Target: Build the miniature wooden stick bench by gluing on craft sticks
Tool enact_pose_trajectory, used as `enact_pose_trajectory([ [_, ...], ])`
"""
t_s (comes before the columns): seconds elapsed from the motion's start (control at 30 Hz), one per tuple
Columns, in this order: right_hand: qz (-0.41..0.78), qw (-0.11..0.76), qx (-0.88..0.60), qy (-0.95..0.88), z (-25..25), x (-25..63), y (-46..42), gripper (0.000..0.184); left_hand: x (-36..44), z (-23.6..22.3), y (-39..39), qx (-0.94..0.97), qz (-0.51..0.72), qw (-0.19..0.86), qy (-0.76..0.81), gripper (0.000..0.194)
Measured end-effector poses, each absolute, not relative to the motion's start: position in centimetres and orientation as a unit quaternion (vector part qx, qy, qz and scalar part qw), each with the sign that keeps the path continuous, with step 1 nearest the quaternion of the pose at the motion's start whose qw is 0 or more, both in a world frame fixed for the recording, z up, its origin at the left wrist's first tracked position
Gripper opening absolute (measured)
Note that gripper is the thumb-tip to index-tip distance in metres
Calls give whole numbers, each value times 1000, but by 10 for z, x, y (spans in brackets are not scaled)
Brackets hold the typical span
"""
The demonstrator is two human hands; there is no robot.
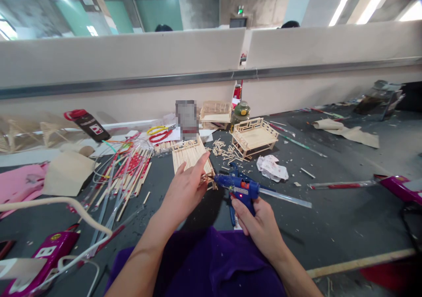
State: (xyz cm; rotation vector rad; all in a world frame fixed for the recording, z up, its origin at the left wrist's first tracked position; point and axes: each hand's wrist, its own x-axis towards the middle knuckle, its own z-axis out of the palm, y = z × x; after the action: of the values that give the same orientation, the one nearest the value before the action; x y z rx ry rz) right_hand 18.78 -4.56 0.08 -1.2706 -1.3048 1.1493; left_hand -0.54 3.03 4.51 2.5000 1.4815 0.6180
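Note:
My right hand [259, 224] is closed around the handle of a blue hot glue gun [239, 188], whose nozzle points left at a small stick-built wooden panel [191, 156]. A clear glue stick [285, 198] juts from the gun's back toward the right. My left hand [187, 187] rests on the near edge of that panel, fingers pinching it, index finger stretched along the sticks. Both forearms reach out over my purple-clad lap [211, 266].
A finished miniature wooden bench [253, 136] and another wooden model [216, 113] stand behind the panel. Loose sticks and wrapped chopsticks [127, 176] lie at left. Crumpled paper [272, 168], a green-lidded jar [241, 111], red and yellow pliers [160, 133], and pink devices [49, 253] surround them.

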Motion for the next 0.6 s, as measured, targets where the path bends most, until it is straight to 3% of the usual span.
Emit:
enact_pose_trajectory([
  [0.6, 488, 489, -515, -508, 2, 186, -46, 36, -6, 44, 30, 839, 206, 79, 497, 70],
])
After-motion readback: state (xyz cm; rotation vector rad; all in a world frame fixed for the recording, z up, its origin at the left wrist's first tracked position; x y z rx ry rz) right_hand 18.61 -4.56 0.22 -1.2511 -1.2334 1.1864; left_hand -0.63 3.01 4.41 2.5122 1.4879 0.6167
